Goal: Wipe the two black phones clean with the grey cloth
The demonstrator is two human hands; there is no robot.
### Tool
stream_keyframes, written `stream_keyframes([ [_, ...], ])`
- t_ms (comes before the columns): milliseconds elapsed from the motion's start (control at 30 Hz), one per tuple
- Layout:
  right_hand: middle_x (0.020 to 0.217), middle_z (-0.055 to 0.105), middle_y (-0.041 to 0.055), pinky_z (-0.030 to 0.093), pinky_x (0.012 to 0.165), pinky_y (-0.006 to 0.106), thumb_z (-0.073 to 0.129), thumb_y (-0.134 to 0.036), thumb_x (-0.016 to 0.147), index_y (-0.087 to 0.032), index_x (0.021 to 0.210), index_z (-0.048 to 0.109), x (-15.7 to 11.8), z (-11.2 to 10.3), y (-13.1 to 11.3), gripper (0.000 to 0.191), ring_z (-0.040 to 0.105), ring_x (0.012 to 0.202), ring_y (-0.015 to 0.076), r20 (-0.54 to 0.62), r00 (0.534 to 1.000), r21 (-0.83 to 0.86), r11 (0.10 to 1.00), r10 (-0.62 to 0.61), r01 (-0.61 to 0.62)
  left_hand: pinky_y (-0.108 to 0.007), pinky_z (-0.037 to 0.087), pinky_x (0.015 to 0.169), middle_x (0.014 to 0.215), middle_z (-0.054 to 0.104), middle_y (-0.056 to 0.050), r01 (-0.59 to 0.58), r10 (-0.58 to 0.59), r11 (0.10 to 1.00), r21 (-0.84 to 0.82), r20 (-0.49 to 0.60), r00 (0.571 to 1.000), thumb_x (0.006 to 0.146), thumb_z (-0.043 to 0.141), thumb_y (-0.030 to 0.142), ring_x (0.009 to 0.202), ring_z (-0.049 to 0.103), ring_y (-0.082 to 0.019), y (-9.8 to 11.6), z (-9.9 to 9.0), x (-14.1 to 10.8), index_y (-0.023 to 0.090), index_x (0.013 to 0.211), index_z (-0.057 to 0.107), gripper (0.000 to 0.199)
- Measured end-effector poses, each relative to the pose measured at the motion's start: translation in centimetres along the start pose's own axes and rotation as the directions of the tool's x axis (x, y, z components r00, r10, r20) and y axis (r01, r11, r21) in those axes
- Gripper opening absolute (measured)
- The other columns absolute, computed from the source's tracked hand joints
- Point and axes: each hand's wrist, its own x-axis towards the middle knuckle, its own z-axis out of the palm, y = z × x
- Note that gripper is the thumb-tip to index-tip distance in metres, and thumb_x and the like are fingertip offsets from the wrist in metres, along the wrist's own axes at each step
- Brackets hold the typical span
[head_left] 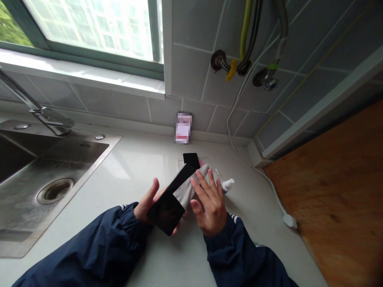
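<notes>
My left hand (148,201) is wrapped round the edges of a black smartphone (167,211), held tilted above the counter with its thumb on the near left side. A light grey cleaning cloth (184,193) with zigzag edges lies over the upper part of the phone. On the cloth rests my right hand (211,201), its fingers stretched out and apart, pressing flat rather than gripping. Just beyond the phone is a smaller black rectangular piece (191,159), partly hidden, with a bit of pink beside it. Right of my right hand stands a small bottle with a white nozzle (228,185).
A white counter (143,159) runs along the tiled wall. To the left is a steel sink (86,159) with a faucet (54,119). A blurred-out upright card or phone (183,128) leans on the wall. At right, a white cable (239,153) ends near a wooden panel (335,179).
</notes>
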Motion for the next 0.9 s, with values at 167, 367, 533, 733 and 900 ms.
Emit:
stream_keyframes([
  [167,0.157,0.04,0.0056,0.021,0.119,0.064,0.027,-0.046,0.106,-0.021,0.146,0.049,0.0,0.1,0.1,0.053,0.018,0.153,0.0348,0.041,0.999,-0.028,1.0,-0.007,0.009,-0.038,0.056,0.062,0.107,0.073,-0.017,0.077,-0.073,0.994,0.084,-0.048,0.996,0.091,0.025,0.075,0.075,0.073,-0.028,-0.8,-0.3,-0.1,0.024,0.158,0.022,0.085],
  [367,0.159,0.037,0.0047,0.017,0.119,0.066,0.028,-0.049,0.105,-0.023,0.151,0.042,0.0,0.0,0.1,0.054,0.014,0.153,0.0355,0.078,0.996,-0.037,0.999,-0.031,0.034,-0.036,0.057,0.063,0.118,0.07,-0.018,0.115,-0.089,0.983,0.145,-0.177,0.98,0.091,0.034,0.072,0.083,0.072,-0.029,-1.5,-0.7,-0.6,0.025,0.158,0.025,0.082],
  [533,0.159,0.037,0.0032,0.015,0.119,0.065,0.026,-0.05,0.105,-0.023,0.149,0.045,0.1,0.0,0.1,0.055,0.015,0.153,0.0356,0.086,0.996,-0.045,0.998,-0.028,0.032,-0.04,0.058,0.07,0.12,0.069,-0.019,0.099,-0.075,0.987,0.125,-0.182,0.98,0.09,0.036,0.073,0.089,0.072,-0.032,-1.4,-0.9,-0.6,0.023,0.159,0.023,0.086],
  [733,0.155,0.044,0.0036,0.016,0.12,0.063,0.031,-0.043,0.105,-0.021,0.143,0.052,0.2,-0.1,0.5,0.048,0.02,0.152,0.0335,0.053,0.998,-0.025,0.999,-0.024,0.025,-0.043,0.058,0.064,0.108,0.073,-0.019,0.043,-0.037,0.997,0.062,-0.087,0.996,0.093,0.027,0.072,0.076,0.074,-0.031,-0.5,-0.1,-0.1,0.022,0.16,0.014,0.085],
  [900,0.153,0.047,0.0054,0.024,0.12,0.059,0.035,-0.037,0.105,-0.019,0.14,0.056,0.1,-0.2,0.3,0.045,0.024,0.151,0.0326,0.009,1.0,0.035,0.999,-0.03,0.03,-0.043,0.059,0.061,0.099,0.075,-0.019,-0.041,0.038,0.998,-0.051,-0.07,0.997,0.093,0.016,0.072,0.073,0.074,-0.032,-0.3,0.1,0.1,0.017,0.157,0.026,0.085],
])
